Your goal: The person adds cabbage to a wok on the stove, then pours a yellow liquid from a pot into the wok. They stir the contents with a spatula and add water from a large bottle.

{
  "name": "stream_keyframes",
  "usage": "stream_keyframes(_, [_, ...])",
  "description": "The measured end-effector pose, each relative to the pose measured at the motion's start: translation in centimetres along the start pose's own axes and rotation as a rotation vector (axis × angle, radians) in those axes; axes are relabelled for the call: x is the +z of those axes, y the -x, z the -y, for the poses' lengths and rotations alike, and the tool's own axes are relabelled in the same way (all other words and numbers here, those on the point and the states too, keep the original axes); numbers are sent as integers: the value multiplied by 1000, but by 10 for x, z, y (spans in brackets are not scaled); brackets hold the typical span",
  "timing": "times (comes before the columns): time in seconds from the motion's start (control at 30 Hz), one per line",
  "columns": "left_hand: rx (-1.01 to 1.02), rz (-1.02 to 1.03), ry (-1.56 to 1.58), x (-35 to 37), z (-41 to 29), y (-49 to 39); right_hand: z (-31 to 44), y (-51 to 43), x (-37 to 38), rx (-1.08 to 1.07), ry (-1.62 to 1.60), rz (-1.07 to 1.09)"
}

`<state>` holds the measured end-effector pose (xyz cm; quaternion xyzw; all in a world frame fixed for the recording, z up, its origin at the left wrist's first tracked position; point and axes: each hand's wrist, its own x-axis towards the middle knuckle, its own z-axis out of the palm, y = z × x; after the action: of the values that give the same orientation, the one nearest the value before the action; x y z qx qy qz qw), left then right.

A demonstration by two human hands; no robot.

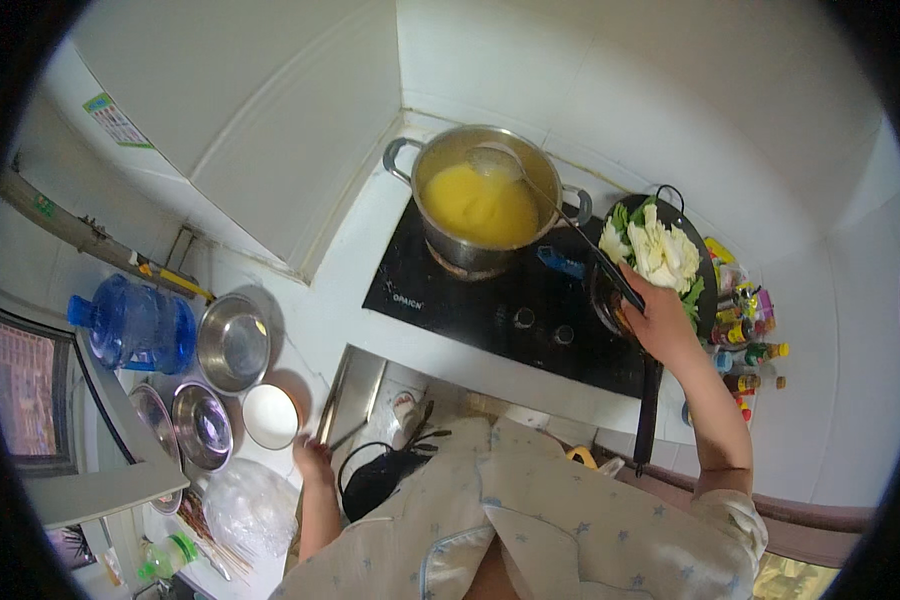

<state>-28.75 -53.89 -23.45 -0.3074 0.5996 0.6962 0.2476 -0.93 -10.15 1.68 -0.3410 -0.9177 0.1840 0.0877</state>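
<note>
My right hand is closed around the black handle of a metal skimmer ladle, whose bowl rests over the far part of a steel stockpot. Yellow liquid fills much of the pot, which stands on a black cooktop. Just beyond my right hand, pale leafy cabbage lies in a dark frying pan. My left hand is low at the counter edge, close to a white bowl; its fingers are small and partly hidden, so its hold is unclear.
Steel basins and a blue water jug stand on the left counter, near a clear plastic bag. Seasoning bottles crowd the right side. The pan's long handle juts over the front edge. An opened drawer is below the counter.
</note>
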Motion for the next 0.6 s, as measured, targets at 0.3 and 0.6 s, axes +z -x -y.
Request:
stream_keyframes(0.3, [1723, 1192, -1535, 276, 83, 107, 11, -30, 35, 12, 380, 94])
stream_keyframes(0.6, [1746, 962, -1937, 369, 180, 102, 14, -31, 54, 127, 377, 100])
